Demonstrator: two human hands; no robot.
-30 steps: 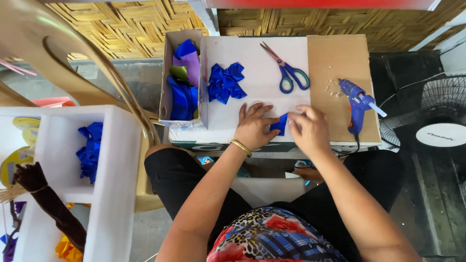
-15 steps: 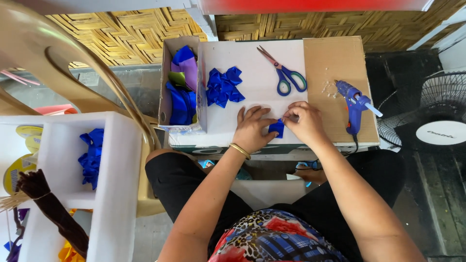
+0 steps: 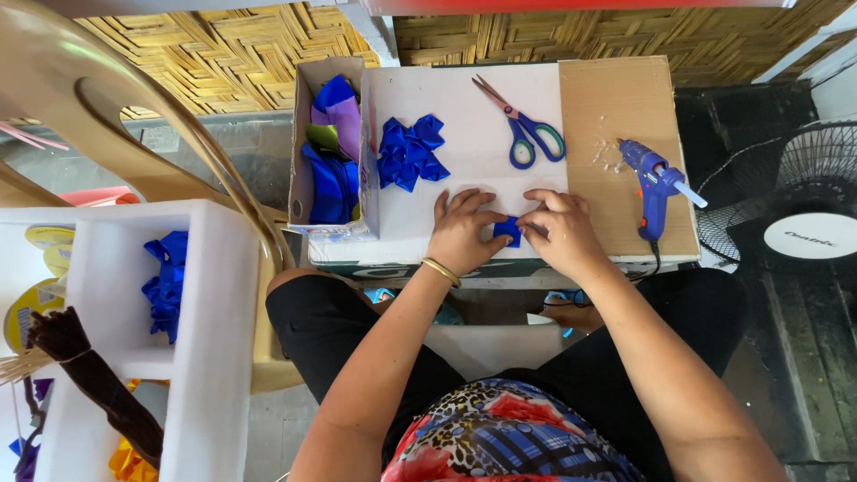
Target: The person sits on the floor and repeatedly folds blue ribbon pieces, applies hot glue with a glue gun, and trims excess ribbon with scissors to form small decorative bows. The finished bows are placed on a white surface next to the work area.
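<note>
1. Head view: a white box top (image 3: 482, 192) serves as a table in front of a woven bamboo wall (image 3: 223, 45).
2. The left hand (image 3: 464, 234) and right hand (image 3: 558, 230) pinch a small blue ribbon piece (image 3: 508, 230) at the near edge, pressing it flat.
3. The finished blue bows (image 3: 409, 152), scissors (image 3: 527, 134) and a blue glue gun (image 3: 653, 183) lie farther off, within reach.

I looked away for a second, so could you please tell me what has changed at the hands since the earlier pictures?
Little changed. Both hands, left hand and right hand, still press the small blue piece between them on the white board, fingers slightly closer over it. The scissors, glue gun and blue pile stayed put.
</note>
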